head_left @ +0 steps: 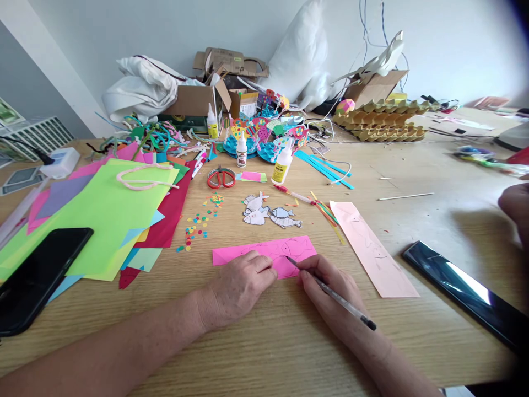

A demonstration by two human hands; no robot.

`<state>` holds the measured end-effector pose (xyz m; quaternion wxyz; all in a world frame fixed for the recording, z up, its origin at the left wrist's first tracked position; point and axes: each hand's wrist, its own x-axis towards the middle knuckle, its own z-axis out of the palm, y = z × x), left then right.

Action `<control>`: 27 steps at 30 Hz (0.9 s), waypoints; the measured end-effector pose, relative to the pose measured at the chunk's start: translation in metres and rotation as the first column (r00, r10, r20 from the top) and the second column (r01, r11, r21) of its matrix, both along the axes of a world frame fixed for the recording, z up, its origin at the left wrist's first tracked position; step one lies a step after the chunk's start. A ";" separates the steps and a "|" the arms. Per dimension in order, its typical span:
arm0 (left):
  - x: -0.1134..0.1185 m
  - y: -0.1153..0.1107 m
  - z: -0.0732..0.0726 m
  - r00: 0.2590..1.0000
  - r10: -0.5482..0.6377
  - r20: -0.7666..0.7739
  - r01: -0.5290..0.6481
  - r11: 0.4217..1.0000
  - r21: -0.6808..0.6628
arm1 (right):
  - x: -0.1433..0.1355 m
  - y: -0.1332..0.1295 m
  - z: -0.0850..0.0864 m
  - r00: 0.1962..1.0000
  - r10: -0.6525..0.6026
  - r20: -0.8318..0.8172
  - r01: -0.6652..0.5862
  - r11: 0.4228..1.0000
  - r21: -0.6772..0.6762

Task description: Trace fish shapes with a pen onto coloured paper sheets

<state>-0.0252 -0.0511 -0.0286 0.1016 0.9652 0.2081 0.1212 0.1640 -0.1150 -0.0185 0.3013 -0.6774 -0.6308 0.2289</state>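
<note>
My right hand [330,286] is closed round a clear-barrelled pen [345,303], its tip touching a bright pink paper strip [223,256]. Fish outlines drawn in dark ink show on this strip. My left hand [243,281] lies over the strip's lower edge, fingers laid on the paper and slightly bent, covering part of the drawing. Just beyond the strip, several cut-out paper fish [256,215] lie in a small group. To the right is a pale pink strip [372,248] that also bears pencil-like fish lines.
Coloured paper sheets [111,220] and a black phone [41,281] lie left; another phone [463,292] lies right. Beyond are red-handled scissors [221,177], glue bottles [282,165], paper dots [194,229] and egg trays [380,124]. Another person's blurred hand [516,204] appears at the right edge.
</note>
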 end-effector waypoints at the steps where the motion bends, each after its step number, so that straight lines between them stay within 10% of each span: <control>1: 0.000 0.000 0.000 1.000 -0.001 -0.002 0.001 1.000 0.001 | 0.000 0.000 0.001 1.000 0.004 -0.001 -0.004 1.000 -0.002; 27: 0.000 -0.001 0.000 1.000 0.004 0.008 -0.004 1.000 0.004 | 0.001 -0.002 0.001 1.000 0.000 0.026 0.000 1.000 -0.006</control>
